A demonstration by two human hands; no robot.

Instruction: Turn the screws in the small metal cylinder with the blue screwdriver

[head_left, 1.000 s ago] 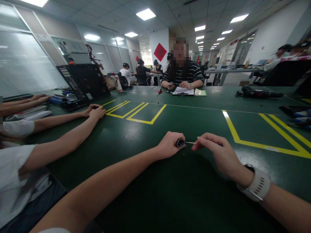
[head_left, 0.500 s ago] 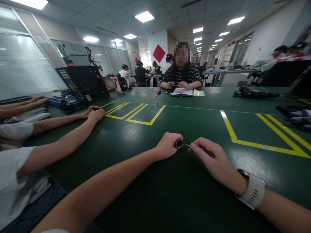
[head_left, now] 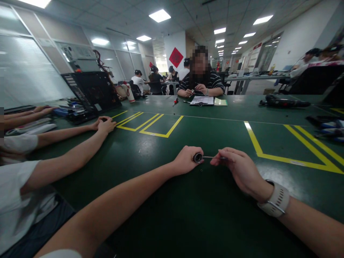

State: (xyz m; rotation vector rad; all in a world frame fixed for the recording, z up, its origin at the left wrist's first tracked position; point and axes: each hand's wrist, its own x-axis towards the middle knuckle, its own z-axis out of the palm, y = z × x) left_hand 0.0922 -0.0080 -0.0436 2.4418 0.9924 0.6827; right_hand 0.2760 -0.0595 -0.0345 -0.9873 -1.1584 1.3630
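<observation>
Left hand is gripping the tube, its open mouth facing us; right hand is pinching the rod, which is pointing sideways at the tube's right flank.

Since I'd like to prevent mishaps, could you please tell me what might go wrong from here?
The thin metal tool in the right hand might slip and poke the left hand, which holds the round dark part beside its tip. The tiny piece on the green table nearby could be brushed away.
</observation>
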